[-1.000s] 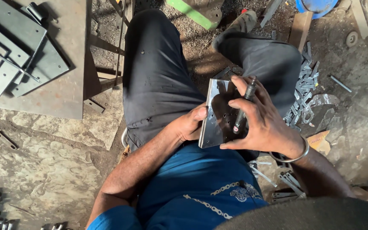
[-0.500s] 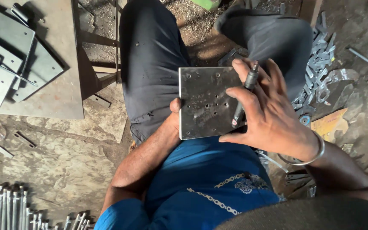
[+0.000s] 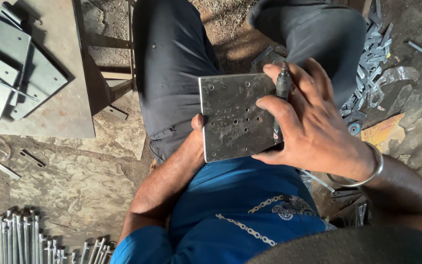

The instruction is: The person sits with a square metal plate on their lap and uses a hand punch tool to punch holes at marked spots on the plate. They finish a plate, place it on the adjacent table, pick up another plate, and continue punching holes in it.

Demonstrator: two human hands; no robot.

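Note:
A square grey steel plate [image 3: 233,117] with several small drilled holes faces up over my lap. My left hand [image 3: 197,128] grips its left edge from beneath, only the thumb and heel showing. My right hand [image 3: 311,124] lies over the plate's right edge and pinches a dark pen-like tool [image 3: 282,90] between thumb and fingers. The tool's tip rests against the plate near its right side. A metal bangle [image 3: 367,168] circles my right wrist.
Flat grey steel pieces [image 3: 13,73] are stacked on a brown sheet [image 3: 64,117] at the upper left. Several threaded bolts [image 3: 30,239] lie in a row on the stone floor at the lower left. Scrap metal offcuts [image 3: 372,63] are heaped at the upper right.
The plate has turned from edge-on to flat, its holed face up. My right hand has stayed on its right edge with the tool. The view has shifted closer.

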